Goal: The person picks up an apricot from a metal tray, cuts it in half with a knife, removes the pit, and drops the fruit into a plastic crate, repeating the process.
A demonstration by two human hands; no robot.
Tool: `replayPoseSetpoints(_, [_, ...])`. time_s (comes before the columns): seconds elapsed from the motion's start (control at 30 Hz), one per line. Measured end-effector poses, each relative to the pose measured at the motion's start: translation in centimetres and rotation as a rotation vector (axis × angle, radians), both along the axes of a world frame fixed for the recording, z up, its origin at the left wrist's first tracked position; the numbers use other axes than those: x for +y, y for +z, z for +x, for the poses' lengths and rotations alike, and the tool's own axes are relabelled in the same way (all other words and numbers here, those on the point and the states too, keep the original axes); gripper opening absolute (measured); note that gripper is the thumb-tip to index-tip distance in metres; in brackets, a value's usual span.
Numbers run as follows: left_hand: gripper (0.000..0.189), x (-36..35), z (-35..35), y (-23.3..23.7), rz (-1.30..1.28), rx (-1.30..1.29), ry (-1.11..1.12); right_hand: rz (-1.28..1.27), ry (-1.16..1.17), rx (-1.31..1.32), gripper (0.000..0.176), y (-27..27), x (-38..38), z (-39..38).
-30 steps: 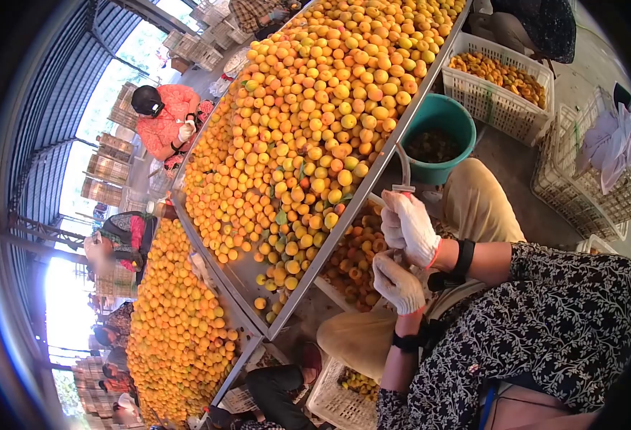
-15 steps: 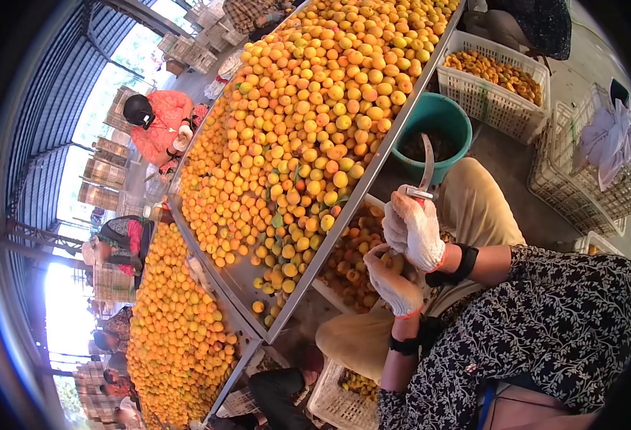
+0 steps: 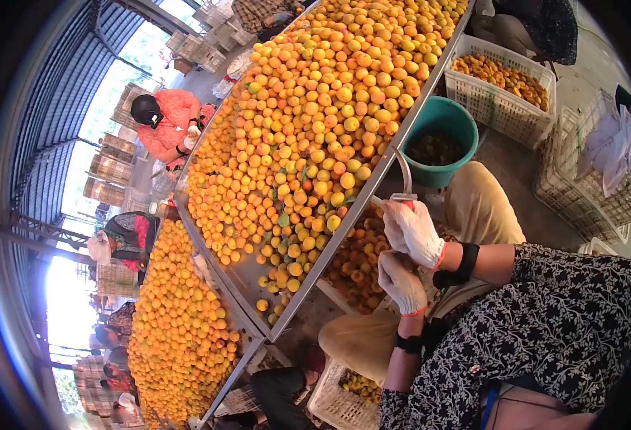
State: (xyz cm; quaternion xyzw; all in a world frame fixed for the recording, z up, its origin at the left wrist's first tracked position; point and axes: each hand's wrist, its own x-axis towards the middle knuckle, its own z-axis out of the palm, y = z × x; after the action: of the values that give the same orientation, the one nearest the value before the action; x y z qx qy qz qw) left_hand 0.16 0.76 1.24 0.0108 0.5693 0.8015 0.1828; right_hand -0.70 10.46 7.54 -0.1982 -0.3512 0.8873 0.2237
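Observation:
My right hand (image 3: 414,233), in a white knit glove, is closed round the red handle of a curved knife (image 3: 405,175). The blade points away from me towards the table's metal edge. Just below, my left hand (image 3: 401,283), gloved too, has its fingers curled in against the right hand. What lies inside those fingers is hidden. Beneath and beyond both hands, a crate of apricots (image 3: 358,266) stands beside my knees. A large heap of apricots (image 3: 308,136) covers the sloping metal table (image 3: 362,204) in front of me.
A teal bucket (image 3: 441,115) with dark contents stands right of the table. Beyond it is a white crate (image 3: 498,89) of orange fruit pieces. Stacked crates (image 3: 580,168) hold a pale cloth (image 3: 616,147). Another crate (image 3: 344,398) is by my left knee. Several people work around the tables.
The knife has swung from over the bucket towards the table edge as my right hand turned. My left hand has turned its fingers upward, closer against the right hand.

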Motion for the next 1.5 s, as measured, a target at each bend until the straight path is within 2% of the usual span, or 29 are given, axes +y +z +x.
replayPoseSetpoints(0.13, [0.031,0.5,-0.1,-0.5,0.035,-0.067,0.012,-0.142,0.004,-0.028,0.033,-0.7,-0.1,-0.5])
replayPoseSetpoints(0.2, [0.032,0.8,-0.1,-0.1,0.071,-0.076,0.028,-0.087,0.003,-0.058,0.031,-1.1,-0.3,-0.3])
replayPoseSetpoints(0.27, [0.034,0.7,0.1,1.1,-0.127,0.012,-0.037,-0.137,0.021,-0.023,0.029,-1.2,-0.2,-0.2])
replayPoseSetpoints(0.3, [0.034,0.8,-0.2,1.4,-0.129,0.008,-0.038,-0.139,0.02,-0.026,0.029,-1.1,-0.4,0.1])
replayPoseSetpoints(0.37, [0.042,1.5,-1.0,1.9,0.045,-0.668,-0.035,0.059,-0.021,-0.068,0.026,-0.6,-0.9,0.4])
replayPoseSetpoints(0.4, [0.042,0.8,-2.3,-1.4,0.049,-0.671,-0.032,0.062,-0.016,-0.07,0.026,-0.8,-1.0,0.3])
replayPoseSetpoints(0.43, [0.045,-0.5,-4.6,-7.4,0.522,-0.831,-0.538,0.072,-0.069,-0.06,0.024,-1.1,-1.1,0.2])
replayPoseSetpoints(0.47, [0.048,-1.1,-5.8,-10.8,1.002,-0.933,-1.056,0.082,-0.125,-0.048,0.022,-1.3,-1.2,0.2])
replayPoseSetpoints(0.53, [0.05,0.3,-3.9,-6.7,1.017,-0.931,-0.969,0.016,-0.166,-0.156,0.022,-1.8,0.0,-0.3])
replayPoseSetpoints(0.6, [0.053,2.8,-1.5,-1.8,0.266,-0.683,-0.129,-0.376,-0.129,-0.094,0.023,-2.8,1.4,-0.5])
replayPoseSetpoints(0.67, [0.055,3.0,-1.4,-4.3,0.355,-0.698,-0.175,-0.426,-0.154,-0.148,0.025,-2.8,1.5,-1.0])
replayPoseSetpoints(0.73, [0.052,3.7,-1.5,-4.9,0.546,-0.608,-0.28,-0.589,-0.059,-0.129,0.024,-2.6,1.4,-1.2])
replayPoseSetpoints(0.77, [0.06,3.4,-1.8,-5.2,0.423,-0.608,-0.267,-0.61,-0.05,-0.088,0.024,-2.4,2.7,-1.3])
replayPoseSetpoints(0.8, [0.064,2.6,-3.1,-5.8,0.259,-0.71,-0.328,-0.527,-0.069,-0.018,0.023,-1.7,3.8,-1.0])
replayPoseSetpoints(0.83, [0.064,2.2,-3.3,-4.2,0.259,-0.714,-0.326,-0.446,-0.088,0.042,0.025,-1.5,5.6,-0.9])
replayPoseSetpoints(0.87, [0.069,1.7,-3.3,-2.4,0.338,-0.593,-0.381,-0.363,-0.105,0.108,0.027,-1.4,7.2,-0.6])
replayPoseSetpoints(0.93, [0.076,1.3,-3.1,0.9,0.414,-0.467,-0.434,-0.087,-0.021,-0.044,0.031,-1.0,8.6,1.1])
replayPoseSetpoints(0.97, [0.074,1.2,-2.8,2.0,0.347,-0.445,-0.358,0.176,-0.014,-0.178,0.033,-0.9,8.0,1.8])
replayPoseSetpoints(1.0, [0.073,1.2,-2.9,2.4,0.282,-0.422,-0.284,0.383,0.191,-0.252,0.026,-0.3,8.0,3.6])
replayPoseSetpoints(1.03, [0.07,0.7,-3.1,2.0,0.34,-0.347,-0.363,0.511,0.173,-0.109,0.022,-1.6,7.0,3.9])
replayPoseSetpoints(1.07, [0.07,0.8,-2.9,1.7,0.341,-0.352,-0.367,0.637,0.153,0.035,0.024,-2.9,5.8,4.2])
replayPoseSetpoints(1.13, [0.066,1.3,-2.2,1.6,0.192,-0.219,-0.277,1.03,0.339,-0.152,0.038,-1.1,4.5,6.2])
replayPoseSetpoints(1.17, [0.065,1.4,-2.0,1.6,0.117,-0.149,-0.231,1.123,0.352,-0.148,0.043,-0.8,3.9,6.4])
replayPoseSetpoints(1.27, [0.058,1.1,-1.8,1.2,0.122,-0.206,-0.275,1.194,0.369,-0.123,0.034,-1.6,4.1,6.4])
replayPoseSetpoints(1.3, [0.058,1.1,-1.7,0.9,-0.015,-0.044,-0.314,1.19,0.369,-0.117,0.034,-1.7,4.1,6.4])
replayPoseSetpoints(1.37, [0.058,1.1,-1.4,0.8,-0.073,0.006,-0.342,1.069,0.399,-0.218,0.031,-1.9,4.0,6.3])
replayPoseSetpoints(1.4, [0.057,1.1,-1.3,1.3,-0.125,0.051,-0.369,1.07,0.404,-0.209,0.031,-2.0,4.0,6.2])
replayPoseSetpoints(1.47, [0.049,1.0,-1.4,2.2,-0.197,0.09,-0.339,1.255,0.356,-0.193,0.028,-2.1,4.0,6.0])
replayPoseSetpoints(1.5, [0.047,0.9,-1.3,2.0,-0.296,0.203,-0.356,1.191,0.389,-0.229,0.025,-1.6,4.0,6.0])
